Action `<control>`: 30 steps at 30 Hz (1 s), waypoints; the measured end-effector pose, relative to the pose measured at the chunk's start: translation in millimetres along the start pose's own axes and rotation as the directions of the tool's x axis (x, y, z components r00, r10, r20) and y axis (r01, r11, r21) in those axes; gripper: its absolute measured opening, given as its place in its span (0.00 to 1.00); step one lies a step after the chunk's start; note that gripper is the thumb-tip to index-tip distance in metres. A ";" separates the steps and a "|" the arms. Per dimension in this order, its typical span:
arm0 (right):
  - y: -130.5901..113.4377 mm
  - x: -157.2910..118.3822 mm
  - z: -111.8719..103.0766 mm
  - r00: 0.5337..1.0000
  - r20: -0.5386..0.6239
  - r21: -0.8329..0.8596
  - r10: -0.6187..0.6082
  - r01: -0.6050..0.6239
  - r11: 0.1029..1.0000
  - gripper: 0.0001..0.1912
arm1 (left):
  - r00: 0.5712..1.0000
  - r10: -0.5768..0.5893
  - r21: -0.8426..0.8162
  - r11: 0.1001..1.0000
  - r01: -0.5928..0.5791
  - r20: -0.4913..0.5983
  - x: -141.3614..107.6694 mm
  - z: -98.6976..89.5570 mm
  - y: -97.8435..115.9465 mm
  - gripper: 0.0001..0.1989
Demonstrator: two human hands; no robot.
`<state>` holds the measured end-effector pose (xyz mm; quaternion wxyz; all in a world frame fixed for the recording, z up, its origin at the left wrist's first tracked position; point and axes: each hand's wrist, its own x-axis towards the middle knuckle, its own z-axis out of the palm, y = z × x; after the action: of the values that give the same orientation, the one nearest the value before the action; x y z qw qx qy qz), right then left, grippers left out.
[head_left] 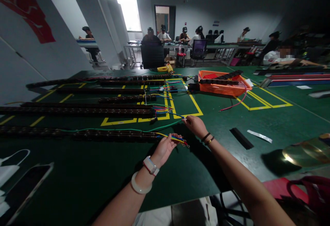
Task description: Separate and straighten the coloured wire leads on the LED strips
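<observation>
My left hand [165, 148] is closed around a bundle of wires [183, 141] in yellow, blue and red, with ring terminals at their ends. These wires come out of the nearest black cable chain [116, 135], which lies lengthwise on the table. Farther forward and to the right, my right hand [196, 126] pinches the end of a green wire [165, 126] that runs along the same chain. A blue wire end [182, 117] with a small terminal reaches the right fingertips; whether it is gripped too I cannot tell.
More cable chains [87, 110] lie behind, across yellow tape outlines [189, 97]. An orange basket [221, 88] and a yellow heat gun [167, 68] stand farther back. At right are black and white strips [241, 138] and a bottle [306, 152]. Several people sit at far tables.
</observation>
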<state>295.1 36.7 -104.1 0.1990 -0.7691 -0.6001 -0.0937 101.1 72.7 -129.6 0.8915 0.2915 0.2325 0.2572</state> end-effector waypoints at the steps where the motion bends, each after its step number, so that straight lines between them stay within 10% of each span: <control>1: 2.3 0.9 6.8 1.000 0.021 -0.015 -0.002 0.002 1.000 0.16 | 1.000 -0.005 0.000 1.000 0.005 0.010 0.1 -0.7 0.8 0.09; 8: 10.3 -2.3 29.3 0.989 0.142 -0.074 -0.045 0.055 0.996 0.22 | 1.000 -0.014 0.010 1.000 0.014 0.016 -0.1 -1.1 4.3 0.09; 14: 11.3 -12.4 6.9 0.991 0.134 0.002 0.013 -0.013 1.000 0.27 | 1.000 -0.007 0.018 1.000 0.007 0.013 -1.8 1.2 5.1 0.09; 21: 6.5 -47.0 -29.3 0.902 0.101 0.260 -0.421 0.385 0.886 0.26 | 1.000 -0.002 0.013 1.000 0.002 0.027 -0.1 -0.2 4.2 0.09; 30: -12.1 -62.4 -24.8 0.864 0.055 0.182 -0.501 0.484 0.856 0.19 | 1.000 0.010 0.027 1.000 -0.010 -0.018 -0.2 0.9 3.0 0.08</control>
<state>269.5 -26.5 -103.2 0.2001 -0.5747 -0.7917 -0.0538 100.4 74.3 -127.0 0.8842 0.3022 0.2424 0.2611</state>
